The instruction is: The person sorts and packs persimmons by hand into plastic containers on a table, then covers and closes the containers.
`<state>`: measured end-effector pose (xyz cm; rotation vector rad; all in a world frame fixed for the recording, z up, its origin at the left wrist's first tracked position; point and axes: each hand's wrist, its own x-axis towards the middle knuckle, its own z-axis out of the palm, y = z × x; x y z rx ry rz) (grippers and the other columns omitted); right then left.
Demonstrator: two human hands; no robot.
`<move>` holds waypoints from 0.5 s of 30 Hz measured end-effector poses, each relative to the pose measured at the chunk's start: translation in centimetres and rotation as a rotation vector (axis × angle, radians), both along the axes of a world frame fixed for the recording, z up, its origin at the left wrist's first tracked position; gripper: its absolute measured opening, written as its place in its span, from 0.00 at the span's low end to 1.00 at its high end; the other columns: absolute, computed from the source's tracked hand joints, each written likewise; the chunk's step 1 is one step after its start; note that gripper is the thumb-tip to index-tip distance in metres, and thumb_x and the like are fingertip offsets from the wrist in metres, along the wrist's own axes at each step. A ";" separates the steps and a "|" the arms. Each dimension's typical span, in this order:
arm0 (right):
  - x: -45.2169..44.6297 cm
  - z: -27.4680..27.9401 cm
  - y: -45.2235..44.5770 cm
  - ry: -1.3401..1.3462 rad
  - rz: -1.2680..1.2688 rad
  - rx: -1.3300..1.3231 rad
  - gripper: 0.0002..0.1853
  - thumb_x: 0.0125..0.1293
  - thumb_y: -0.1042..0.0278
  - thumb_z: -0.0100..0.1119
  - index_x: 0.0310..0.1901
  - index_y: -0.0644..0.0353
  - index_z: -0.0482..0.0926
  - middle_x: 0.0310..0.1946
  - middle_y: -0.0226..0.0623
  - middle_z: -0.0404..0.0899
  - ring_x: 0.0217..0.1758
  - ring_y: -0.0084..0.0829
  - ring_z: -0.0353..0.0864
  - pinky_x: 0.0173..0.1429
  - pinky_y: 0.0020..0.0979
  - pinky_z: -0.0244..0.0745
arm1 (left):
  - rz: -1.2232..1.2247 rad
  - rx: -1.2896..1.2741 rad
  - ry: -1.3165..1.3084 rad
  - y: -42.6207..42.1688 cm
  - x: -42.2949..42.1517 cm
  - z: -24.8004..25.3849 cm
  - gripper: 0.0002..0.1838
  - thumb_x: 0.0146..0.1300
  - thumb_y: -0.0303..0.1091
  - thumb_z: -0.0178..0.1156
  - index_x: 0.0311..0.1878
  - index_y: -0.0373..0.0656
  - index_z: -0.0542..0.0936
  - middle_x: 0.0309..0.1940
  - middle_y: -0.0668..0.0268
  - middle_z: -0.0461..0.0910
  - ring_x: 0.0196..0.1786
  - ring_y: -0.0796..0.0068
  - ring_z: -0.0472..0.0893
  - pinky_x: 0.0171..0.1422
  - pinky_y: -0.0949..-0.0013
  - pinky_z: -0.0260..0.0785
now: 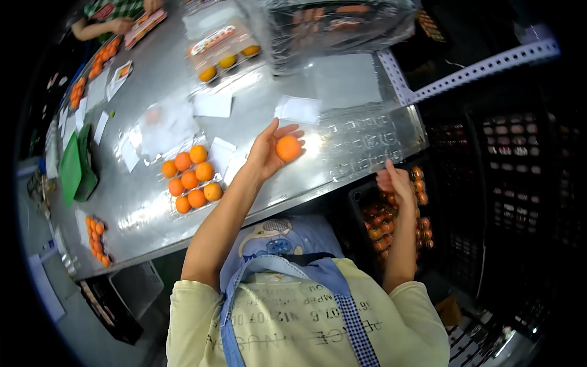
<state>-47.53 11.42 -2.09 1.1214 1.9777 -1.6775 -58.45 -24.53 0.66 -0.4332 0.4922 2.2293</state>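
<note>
My left hand point(264, 151) is above the metal table, its fingers around an orange point(288, 148) that rests against the palm. My right hand point(396, 182) is past the table's front edge, above a dark crate of fruit point(382, 229). Its thumb stands apart from loosely curved fingers, and I see nothing between them. Between the hands and a little farther off lies a clear plastic tray point(361, 144) with moulded cups. To the left of my left forearm, several oranges point(189, 178) sit in rows in another clear tray.
A clear pack of oranges point(225, 55) and a plastic-wrapped stack point(336, 27) stand at the back of the table point(263, 98). White paper sheets point(212, 105) lie about. A green scoop-like object point(76, 165) is at left. Another person's hands point(125, 23) hold a pack at far left.
</note>
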 end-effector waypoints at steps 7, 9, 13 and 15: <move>-2.4 5.2 -9.0 0.259 0.446 0.170 0.14 0.64 0.59 0.61 0.38 0.65 0.82 0.24 0.32 0.81 0.25 0.19 0.77 0.31 0.21 0.71 | 0.124 -0.401 0.523 -4.1 5.3 3.9 0.38 0.51 0.24 0.67 0.67 0.39 0.63 0.58 0.55 0.71 0.63 0.59 0.71 0.69 0.58 0.63; -3.9 5.7 -14.2 0.364 0.595 0.073 0.13 0.63 0.63 0.62 0.42 0.65 0.82 0.27 0.32 0.82 0.29 0.20 0.78 0.35 0.22 0.72 | 0.198 -0.574 0.667 -5.1 6.6 4.6 0.41 0.48 0.21 0.70 0.67 0.40 0.62 0.57 0.57 0.72 0.63 0.65 0.71 0.68 0.63 0.64; -5.7 8.7 -23.1 0.426 0.873 -0.160 0.20 0.60 0.64 0.65 0.52 0.64 0.76 0.38 0.36 0.83 0.37 0.22 0.80 0.40 0.24 0.75 | 0.332 -0.762 0.743 -7.2 9.0 6.1 0.41 0.46 0.21 0.71 0.66 0.39 0.63 0.57 0.58 0.72 0.62 0.67 0.72 0.67 0.64 0.64; -5.6 8.7 -26.4 0.466 0.923 -0.322 0.26 0.58 0.63 0.67 0.56 0.65 0.73 0.42 0.38 0.82 0.41 0.23 0.81 0.42 0.25 0.76 | 0.373 -0.937 0.800 -8.2 10.1 6.5 0.38 0.47 0.21 0.70 0.64 0.40 0.67 0.56 0.61 0.73 0.59 0.69 0.73 0.65 0.65 0.66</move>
